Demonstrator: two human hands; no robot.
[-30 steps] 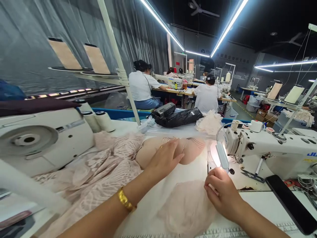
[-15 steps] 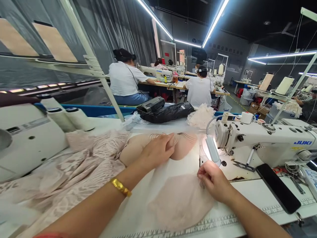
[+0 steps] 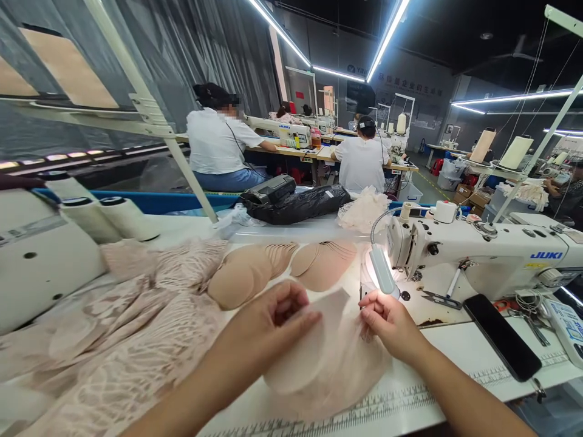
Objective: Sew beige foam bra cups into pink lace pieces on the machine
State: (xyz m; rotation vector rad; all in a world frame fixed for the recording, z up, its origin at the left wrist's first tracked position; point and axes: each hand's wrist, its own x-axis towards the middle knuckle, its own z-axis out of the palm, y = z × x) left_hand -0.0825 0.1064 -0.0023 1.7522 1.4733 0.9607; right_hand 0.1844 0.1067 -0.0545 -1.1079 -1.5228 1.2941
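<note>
Your left hand [image 3: 262, 334] has its thumb and curled fingers nearly closed at the upper edge of a smooth beige, cup-shaped pad [image 3: 296, 361], which it seems to hold lightly, though the fingertips' exact contact is hidden. The pad is in front of you, over a thin, sheer, pale-pink piece of fabric [image 3: 357, 379] on the white tabletop [image 3: 460, 346]; whether the two touch is hard to tell. Your right hand [image 3: 394, 325] pinches the fabric's upper right edge between thumb and fingertips, just beside the slim grey lamp [image 3: 383, 270] on the white sewing machine [image 3: 492, 255]. For good placement, I would hold that right pinch steady and light, since such sheer cloth probably stretches and wrinkles easily. Grip the pad by its rim only, so its curve is not dented, and turn its pointed corner before it meets the cloth. Smooth the loose folds near your right fingertips, and mind the black-handled thread snips [image 3: 441, 299] beyond that hand.
</note>
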